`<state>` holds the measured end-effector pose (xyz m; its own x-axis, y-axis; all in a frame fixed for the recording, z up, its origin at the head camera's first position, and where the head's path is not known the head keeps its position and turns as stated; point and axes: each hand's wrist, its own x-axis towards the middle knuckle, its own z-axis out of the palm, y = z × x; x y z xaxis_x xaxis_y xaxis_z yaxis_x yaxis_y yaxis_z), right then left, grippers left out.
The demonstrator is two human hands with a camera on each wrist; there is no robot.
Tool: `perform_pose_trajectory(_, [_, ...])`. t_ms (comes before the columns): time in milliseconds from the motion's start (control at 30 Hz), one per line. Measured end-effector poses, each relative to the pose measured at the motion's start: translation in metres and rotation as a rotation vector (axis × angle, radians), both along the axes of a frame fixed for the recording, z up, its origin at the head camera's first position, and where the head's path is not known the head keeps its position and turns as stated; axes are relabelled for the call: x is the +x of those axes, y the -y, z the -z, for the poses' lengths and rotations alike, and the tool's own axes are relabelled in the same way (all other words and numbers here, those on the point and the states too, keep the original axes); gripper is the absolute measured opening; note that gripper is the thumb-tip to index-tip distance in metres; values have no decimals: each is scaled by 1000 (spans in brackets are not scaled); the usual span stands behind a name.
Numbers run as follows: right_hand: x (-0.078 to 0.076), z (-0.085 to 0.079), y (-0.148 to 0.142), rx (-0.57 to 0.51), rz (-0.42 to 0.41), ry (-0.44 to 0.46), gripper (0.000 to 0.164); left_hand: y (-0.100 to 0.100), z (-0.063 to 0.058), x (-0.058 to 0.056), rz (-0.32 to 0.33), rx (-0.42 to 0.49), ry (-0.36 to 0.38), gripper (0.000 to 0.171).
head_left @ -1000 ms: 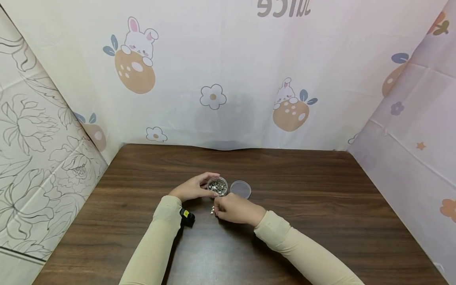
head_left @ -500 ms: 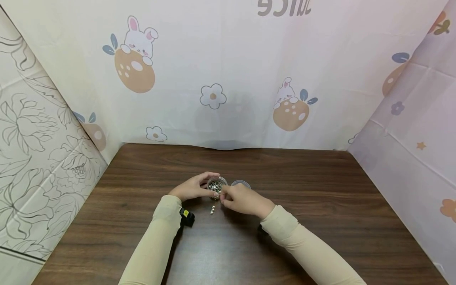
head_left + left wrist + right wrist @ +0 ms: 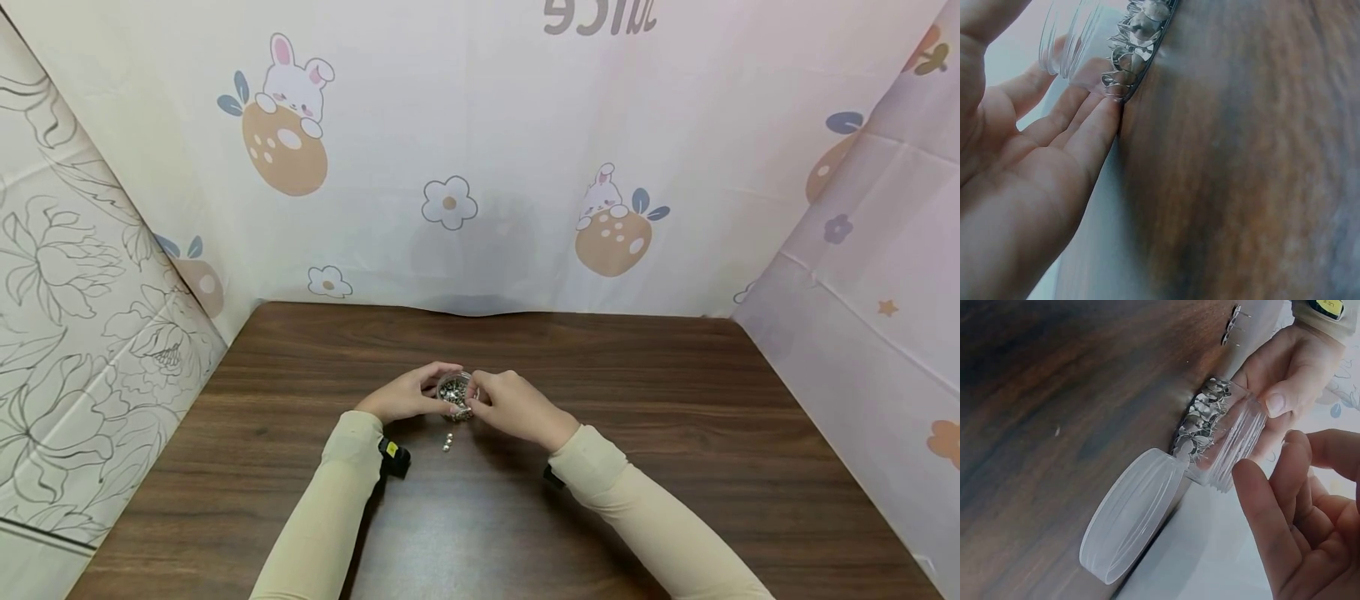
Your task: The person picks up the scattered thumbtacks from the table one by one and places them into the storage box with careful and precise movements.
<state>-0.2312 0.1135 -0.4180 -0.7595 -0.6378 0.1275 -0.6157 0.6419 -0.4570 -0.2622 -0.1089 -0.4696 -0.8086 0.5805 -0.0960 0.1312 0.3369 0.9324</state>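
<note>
A clear plastic jar [image 3: 1225, 444] with a threaded mouth stands on the table, partly filled with silver thumbtacks [image 3: 1197, 422]. My left hand [image 3: 408, 394] grips it from the left, thumb on the near side and fingers around the far side. At the jar's right rim is my right hand [image 3: 517, 408], its thumb and index fingertips close together by the mouth. Whether a tack sits between those fingertips cannot be made out. Three silver thumbtacks [image 3: 447, 442] lie in a short row in front of the jar, pins up in the right wrist view.
A translucent round lid [image 3: 1135, 515] lies beside the jar; the right hand covers it in the head view. The dark wooden table [image 3: 637, 375] ends at a printed curtain [image 3: 487, 267] behind. A black wrist camera [image 3: 394, 458] hangs by the left sleeve.
My right hand has moved from the row of thumbtacks up and away to the jar's rim, passing over the lid. The left hand and jar have stayed in place.
</note>
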Motion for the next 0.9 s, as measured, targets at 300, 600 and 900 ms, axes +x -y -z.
perform_pose_trajectory(300, [-7, 0, 8, 15, 12, -12, 5, 1, 3, -1, 3, 15, 15, 72])
perform_pose_trajectory(600, [-11, 1, 12, 50, 27, -8, 7, 2, 3, -3, 22, 48, 15, 69])
perform_pose_trajectory(900, [-8, -1, 11, 50, 29, -2, 9, 1, -1, 0, 15, 29, 9, 71])
